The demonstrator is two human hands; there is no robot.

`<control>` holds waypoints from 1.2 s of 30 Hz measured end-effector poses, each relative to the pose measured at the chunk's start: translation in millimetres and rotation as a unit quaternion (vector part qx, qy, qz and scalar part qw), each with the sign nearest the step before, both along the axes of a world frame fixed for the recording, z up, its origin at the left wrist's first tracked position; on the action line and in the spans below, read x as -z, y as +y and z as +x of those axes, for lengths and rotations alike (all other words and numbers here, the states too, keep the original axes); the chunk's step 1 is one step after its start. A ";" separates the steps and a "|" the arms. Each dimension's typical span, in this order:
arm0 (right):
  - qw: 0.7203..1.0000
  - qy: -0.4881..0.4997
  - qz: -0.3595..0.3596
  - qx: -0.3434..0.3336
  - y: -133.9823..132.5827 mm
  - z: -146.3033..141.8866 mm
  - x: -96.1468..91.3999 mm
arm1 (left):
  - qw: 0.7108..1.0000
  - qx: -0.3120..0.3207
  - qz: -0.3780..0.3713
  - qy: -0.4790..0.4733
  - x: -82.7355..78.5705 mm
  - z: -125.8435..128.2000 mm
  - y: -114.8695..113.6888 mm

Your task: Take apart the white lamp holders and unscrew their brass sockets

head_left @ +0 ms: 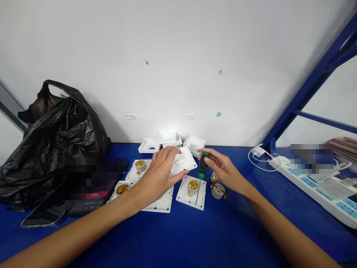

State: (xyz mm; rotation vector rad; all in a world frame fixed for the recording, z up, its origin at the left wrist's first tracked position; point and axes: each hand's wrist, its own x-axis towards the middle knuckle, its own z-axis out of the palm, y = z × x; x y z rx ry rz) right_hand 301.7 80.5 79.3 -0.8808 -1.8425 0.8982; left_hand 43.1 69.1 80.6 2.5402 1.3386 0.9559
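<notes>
White plastic cover (184, 162) is held tilted just above the blue table (223, 230), the left hand (158, 175) clamped on its near edge. The right hand (223, 170) has its fingers closed around a green-handled screwdriver (202, 169), whose shaft slants down onto a lamp socket (192, 187).

— Bright, even light; glare washes out the white housings (170, 137) by the wall (178, 44).
— The left hand (157, 175) and right hand (223, 169) look sharp (edges bow, patches are pixelated).
</notes>
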 end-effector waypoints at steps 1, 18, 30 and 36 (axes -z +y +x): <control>1.000 0.000 -0.012 -0.019 0.0 0.0 -0.5 | 1.000 0.013 -0.015 0.022 0.6 4.6 4.8; 0.984 0.135 0.009 0.112 13.3 13.8 1.4 | 0.982 0.140 -0.094 0.080 13.5 1.6 -49.0; 0.960 -0.082 0.255 0.081 -37.2 -13.9 -17.8 | 0.987 0.113 -0.095 0.067 30.0 1.8 -47.3; 0.922 -0.146 0.348 0.093 -51.6 -22.7 -21.6 | 0.987 0.116 -0.088 0.060 32.3 1.0 -46.6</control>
